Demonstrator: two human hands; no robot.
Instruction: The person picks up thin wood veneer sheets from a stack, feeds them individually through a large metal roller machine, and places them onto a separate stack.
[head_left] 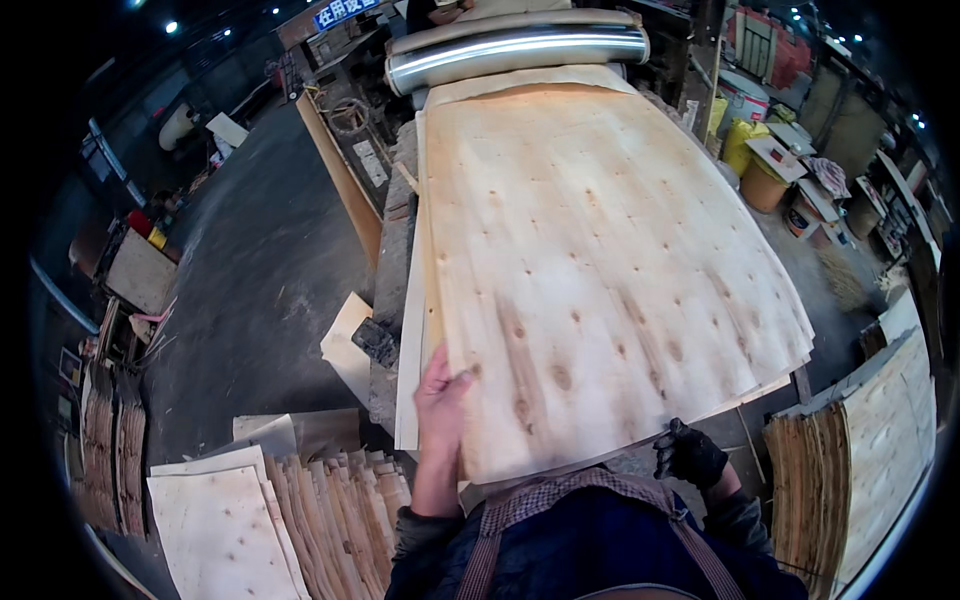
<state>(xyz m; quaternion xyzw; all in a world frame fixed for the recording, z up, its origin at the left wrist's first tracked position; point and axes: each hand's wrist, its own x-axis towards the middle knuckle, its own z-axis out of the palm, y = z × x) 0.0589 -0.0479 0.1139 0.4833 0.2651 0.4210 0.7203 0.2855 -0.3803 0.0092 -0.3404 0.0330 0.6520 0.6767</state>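
With the left hand (440, 395) lying flat, fingers loose, on the top veneer sheet (600, 270) and the gloved right hand (688, 455) pinching its near edge, the thin sheet might crack or slide off the stack (408, 400).

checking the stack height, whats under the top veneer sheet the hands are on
Under the top veneer sheet, edges of more pale sheets stick out along its left side and near-right corner. How deep the stack goes and what supports it is covered.

Left hand (440, 395) bare, flat, fingers extended forward; right hand (688, 455) gloved black, fingers curled.
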